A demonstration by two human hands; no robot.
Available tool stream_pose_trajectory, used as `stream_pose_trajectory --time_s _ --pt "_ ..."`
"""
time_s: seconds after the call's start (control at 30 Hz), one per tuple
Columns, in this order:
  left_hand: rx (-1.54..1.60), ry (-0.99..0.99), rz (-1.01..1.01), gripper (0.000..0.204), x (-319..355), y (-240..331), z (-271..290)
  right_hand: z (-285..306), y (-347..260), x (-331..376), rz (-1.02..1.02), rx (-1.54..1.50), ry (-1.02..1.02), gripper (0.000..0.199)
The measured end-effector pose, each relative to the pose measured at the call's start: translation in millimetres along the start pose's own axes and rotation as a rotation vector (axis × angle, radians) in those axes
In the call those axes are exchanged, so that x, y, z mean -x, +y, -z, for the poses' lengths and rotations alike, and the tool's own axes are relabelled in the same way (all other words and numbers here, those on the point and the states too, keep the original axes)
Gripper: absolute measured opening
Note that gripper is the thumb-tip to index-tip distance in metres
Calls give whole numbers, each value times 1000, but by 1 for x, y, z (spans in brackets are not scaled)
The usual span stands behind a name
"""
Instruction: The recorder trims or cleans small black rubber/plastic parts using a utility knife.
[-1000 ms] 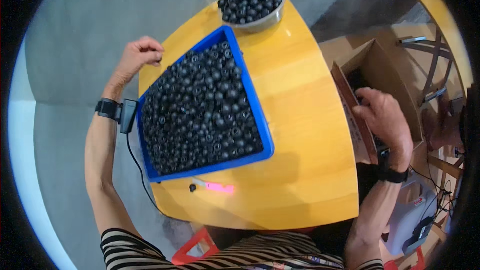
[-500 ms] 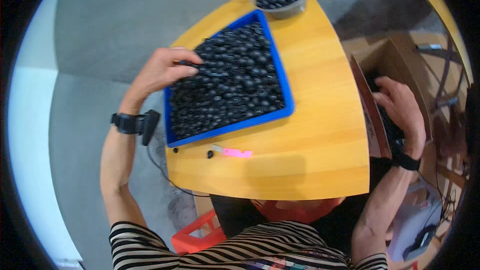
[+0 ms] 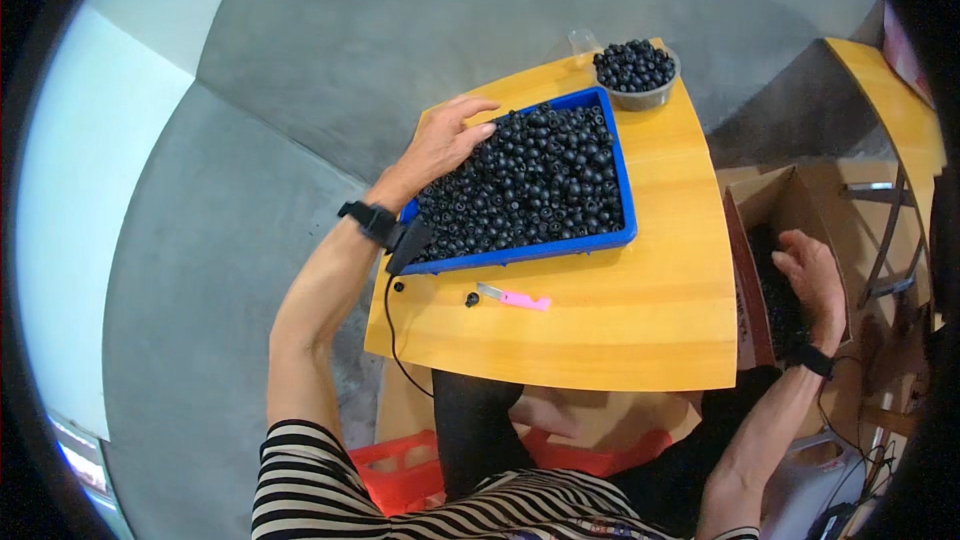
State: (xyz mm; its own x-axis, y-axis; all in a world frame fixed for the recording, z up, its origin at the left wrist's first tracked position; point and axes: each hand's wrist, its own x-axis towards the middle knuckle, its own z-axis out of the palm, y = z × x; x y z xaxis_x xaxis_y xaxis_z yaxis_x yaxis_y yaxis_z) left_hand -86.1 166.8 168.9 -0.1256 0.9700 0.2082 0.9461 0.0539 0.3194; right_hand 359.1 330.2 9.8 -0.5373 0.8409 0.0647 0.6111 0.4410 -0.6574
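My left hand (image 3: 447, 143) is over the left part of a blue tray (image 3: 628, 208) heaped with small round black plastic parts (image 3: 535, 180). Its thumb and forefinger are apart, and nothing shows between them. At the right, my right hand (image 3: 814, 282) reaches down into a cardboard box (image 3: 797, 194) with more small black pieces (image 3: 777, 295) inside. Its fingers are loosely bent with gaps between them, and I see nothing held there; the far side of the hand is hidden.
A clear tub (image 3: 646, 98) piled with black parts stands at the far edge of the yellow table (image 3: 672, 280). Near the tray lie a pink-handled knife (image 3: 524, 300) and loose black parts (image 3: 472, 299). A cable (image 3: 397, 340) hangs from my left wrist strap. Beneath is a red stool (image 3: 405, 485).
My left thumb and forefinger, earlier around a black part above the tray, are now apart and hold nothing visible. My right hand remains in the box. The whole view has shifted.
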Motion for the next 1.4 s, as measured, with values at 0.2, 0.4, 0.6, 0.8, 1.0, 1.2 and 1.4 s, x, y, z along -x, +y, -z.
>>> stream_pose_trajectory --time_s 0.2,0.4,0.6,0.8,1.0,1.2,1.4 --pt "-173 8 -280 41 -43 -22 -30 -2 -2 2 -39 27 -46 31" --pt "-152 -48 -164 51 -14 -24 -58 9 -26 2 -47 74 -29 30" --pt "-129 -31 -117 44 30 0 -59 0 -18 -2 -30 50 -18 30" --pt "4 -58 -108 39 66 28 -42 -1 -26 0 14 113 -43 30" --pt "1 153 -3 35 38 -25 2 -12 -22 -8 -13 137 -73 29" --pt "-59 -78 149 49 12 -110 -23 -23 -31 -20 -10 124 -114 32" --pt "58 -57 147 51 41 -93 -33 -20 -34 -23 28 156 -52 31"
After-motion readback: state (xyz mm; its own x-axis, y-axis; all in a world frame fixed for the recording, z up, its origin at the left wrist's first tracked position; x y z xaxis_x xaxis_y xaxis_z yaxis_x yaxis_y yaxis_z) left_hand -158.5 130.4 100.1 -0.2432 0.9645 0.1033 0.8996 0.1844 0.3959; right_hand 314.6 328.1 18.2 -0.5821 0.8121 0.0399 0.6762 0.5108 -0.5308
